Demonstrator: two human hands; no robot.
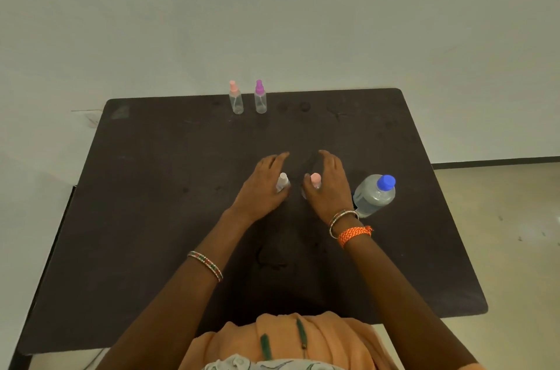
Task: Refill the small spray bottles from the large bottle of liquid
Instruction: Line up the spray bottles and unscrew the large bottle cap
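Observation:
Two small clear spray bottles stand at the table's far edge, one with a pink top (236, 98) and one with a purple top (260, 97). At the table's middle my left hand (263, 185) holds a small bottle with a white top (282, 181), and my right hand (328, 185) holds a small bottle with a pink top (315, 180). Both bottles' bodies are mostly hidden behind my hands, with my fingers curved around them. The large clear bottle with a blue cap (375, 194) stands just right of my right hand, cap on.
The dark brown table (151, 218) fills the view, set against a pale wall. Its right edge borders a light floor (500, 233). Bangles and an orange braided band sit on my wrists.

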